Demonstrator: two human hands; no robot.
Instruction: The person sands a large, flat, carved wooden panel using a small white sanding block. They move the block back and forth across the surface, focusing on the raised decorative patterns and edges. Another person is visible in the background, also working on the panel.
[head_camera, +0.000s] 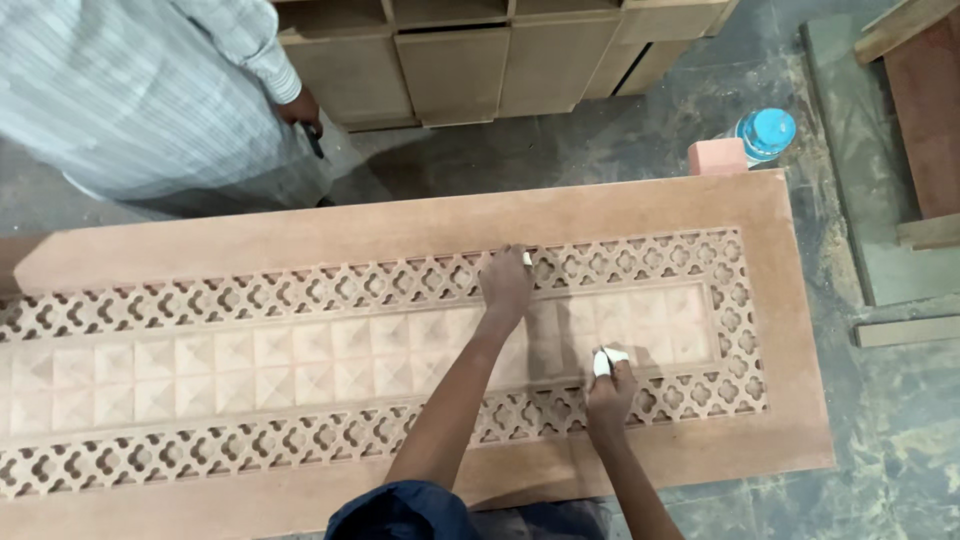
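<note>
A long carved wooden door panel (640, 210) lies flat, with fretwork bands around a centre strip of raised pyramid squares. My left hand (506, 283) rests on the upper fretwork band, fingers closed on a small white piece (526, 258). My right hand (610, 392) sits at the lower edge of the pyramid strip, pinching a folded white piece (606, 360), perhaps sandpaper, against the wood.
Another person in a striped shirt (130, 90) stands at the far left with a dark object in one hand. Wooden cabinets (460, 60) line the back. A bottle with a blue cap (765, 133) and a pink block (716, 156) stand past the panel. Boards lie at right.
</note>
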